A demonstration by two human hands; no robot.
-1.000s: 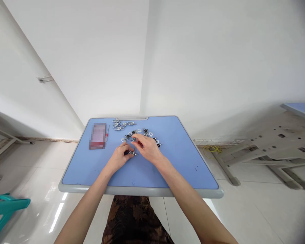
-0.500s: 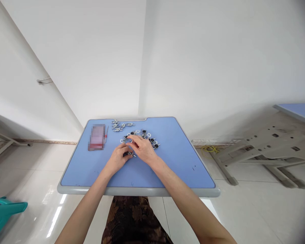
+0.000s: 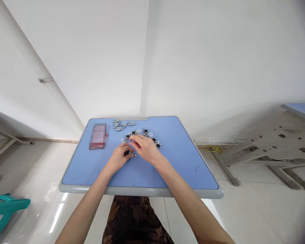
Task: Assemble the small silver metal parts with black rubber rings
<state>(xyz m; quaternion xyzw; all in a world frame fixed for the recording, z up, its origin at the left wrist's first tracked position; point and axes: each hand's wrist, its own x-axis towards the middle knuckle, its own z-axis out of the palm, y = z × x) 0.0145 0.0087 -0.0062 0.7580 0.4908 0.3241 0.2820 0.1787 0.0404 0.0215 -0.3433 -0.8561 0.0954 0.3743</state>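
On the blue tabletop, my left hand closes its fingertips round a small silver metal part with a dark piece on it. Just above and to the right, my right hand has thumb and forefinger pinched together over that part; what they grip is too small to name. Behind my right hand lies a loose heap of metal parts with round black pieces, partly covered by the hand. Farther back, several similar silver parts are scattered.
A rectangular object with blurred-out detail and a red lower edge lies at the left of the blue table. Beside it is a thin screwdriver with a red part. A teal stool stands at lower left, another desk at right.
My right hand has shifted slightly and its thumb and forefinger have drawn closer together. My left hand keeps its hold on the metal part. The view has turned a little.
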